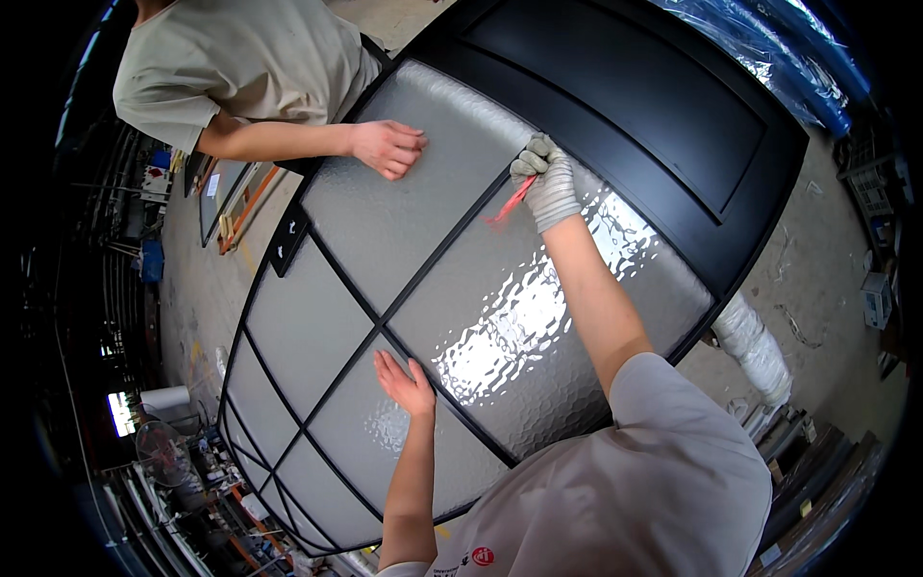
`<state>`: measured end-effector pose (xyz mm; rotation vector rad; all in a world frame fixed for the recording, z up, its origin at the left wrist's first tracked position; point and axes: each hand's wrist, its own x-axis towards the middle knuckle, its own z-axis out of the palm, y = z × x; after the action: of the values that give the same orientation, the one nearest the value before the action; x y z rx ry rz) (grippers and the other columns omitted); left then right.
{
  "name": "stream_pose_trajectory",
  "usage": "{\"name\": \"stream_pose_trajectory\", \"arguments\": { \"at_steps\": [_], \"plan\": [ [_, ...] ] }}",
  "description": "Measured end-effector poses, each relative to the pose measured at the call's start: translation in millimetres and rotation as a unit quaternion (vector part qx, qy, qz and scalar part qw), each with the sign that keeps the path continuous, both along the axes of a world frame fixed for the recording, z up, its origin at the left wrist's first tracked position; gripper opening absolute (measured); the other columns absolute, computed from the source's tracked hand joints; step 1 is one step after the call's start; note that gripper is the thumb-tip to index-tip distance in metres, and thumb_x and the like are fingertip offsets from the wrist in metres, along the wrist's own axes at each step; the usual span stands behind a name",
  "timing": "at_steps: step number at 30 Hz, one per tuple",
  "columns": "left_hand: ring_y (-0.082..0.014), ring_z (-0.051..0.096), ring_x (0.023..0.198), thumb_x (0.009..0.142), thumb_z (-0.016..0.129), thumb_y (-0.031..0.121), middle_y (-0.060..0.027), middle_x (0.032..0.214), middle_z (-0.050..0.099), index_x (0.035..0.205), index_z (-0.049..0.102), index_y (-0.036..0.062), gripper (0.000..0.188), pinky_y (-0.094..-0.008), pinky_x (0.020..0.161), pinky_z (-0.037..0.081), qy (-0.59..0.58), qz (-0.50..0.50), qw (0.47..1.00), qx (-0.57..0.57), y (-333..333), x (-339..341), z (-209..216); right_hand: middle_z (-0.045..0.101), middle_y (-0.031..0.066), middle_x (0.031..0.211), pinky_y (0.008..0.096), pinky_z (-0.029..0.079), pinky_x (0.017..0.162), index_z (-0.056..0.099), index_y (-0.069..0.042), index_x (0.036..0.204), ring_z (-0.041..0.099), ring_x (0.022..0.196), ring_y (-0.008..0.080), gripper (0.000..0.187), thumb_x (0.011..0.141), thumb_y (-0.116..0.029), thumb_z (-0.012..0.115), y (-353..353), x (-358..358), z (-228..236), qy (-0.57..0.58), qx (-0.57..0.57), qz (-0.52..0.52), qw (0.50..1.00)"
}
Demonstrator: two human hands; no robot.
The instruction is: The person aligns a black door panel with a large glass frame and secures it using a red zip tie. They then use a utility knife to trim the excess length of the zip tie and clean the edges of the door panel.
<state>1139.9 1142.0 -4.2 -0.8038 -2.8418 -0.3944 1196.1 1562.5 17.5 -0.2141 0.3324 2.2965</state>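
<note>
My right hand [546,179], in a grey glove, is closed at the far end of a black bar, beside the edge of the solid black panel. From its fingers sticks out a thin red strip [514,200], whose exact kind I cannot make out. My left hand [404,383] is bare, its fingers stretched out, over or on the textured glass [361,413] close to where the black bars [383,325] cross. Both hands are above a large black-framed door or panel with several rippled glass panes. Light reflects brightly off the pane [510,332] between my arms.
A co-worker in a beige shirt [250,67] stands at the far left, one bare hand [387,148] above the glass. The solid black panel [635,96] fills the far right. Blue plastic-wrapped goods [798,58], a wrapped roll [755,351] and a fan [162,452] stand around.
</note>
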Motion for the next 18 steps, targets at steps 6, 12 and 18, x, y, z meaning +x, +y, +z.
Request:
{"name": "stream_pose_trajectory", "arguments": {
  "at_steps": [6, 12, 18],
  "plan": [
    [-0.0382, 0.03, 0.131, 0.089, 0.048, 0.027, -0.0214, 0.143, 0.032, 0.133, 0.037, -0.0055, 0.056, -0.0452, 0.108, 0.024, -0.013, 0.003, 1.0, 0.01, 2, 1, 0, 0.035, -0.0044, 0.053, 0.0232, 0.023, 0.04, 0.052, -0.01, 0.087, 0.028, 0.039, 0.007, 0.017, 0.095, -0.024, 0.047, -2, -1, 11, -0.065, 0.187, 0.033, 0.98],
    [-0.0383, 0.029, 0.131, 0.089, 0.048, 0.027, -0.0214, 0.143, 0.031, 0.134, 0.036, -0.0055, 0.057, -0.0457, 0.108, 0.023, -0.019, 0.003, 1.0, 0.013, 1, 0, -1, 0.044, -0.0004, 0.057, 0.0246, 0.028, 0.041, 0.05, -0.008, 0.089, 0.034, 0.04, 0.0092, 0.023, 0.093, -0.031, 0.05, -21, 10, -11, -0.241, 0.194, 0.053, 0.95],
    [-0.0387, 0.03, 0.131, 0.089, 0.048, 0.028, -0.0224, 0.143, 0.031, 0.134, 0.036, -0.0057, 0.057, -0.0459, 0.107, 0.024, -0.014, 0.0, 1.0, 0.006, -3, -2, -2, 0.047, -0.0021, 0.058, 0.0252, 0.031, 0.041, 0.051, -0.01, 0.09, 0.036, 0.04, 0.0087, 0.02, 0.093, -0.03, 0.05, -17, 9, -19, -0.249, 0.123, 0.047, 0.959]
  ]
}}
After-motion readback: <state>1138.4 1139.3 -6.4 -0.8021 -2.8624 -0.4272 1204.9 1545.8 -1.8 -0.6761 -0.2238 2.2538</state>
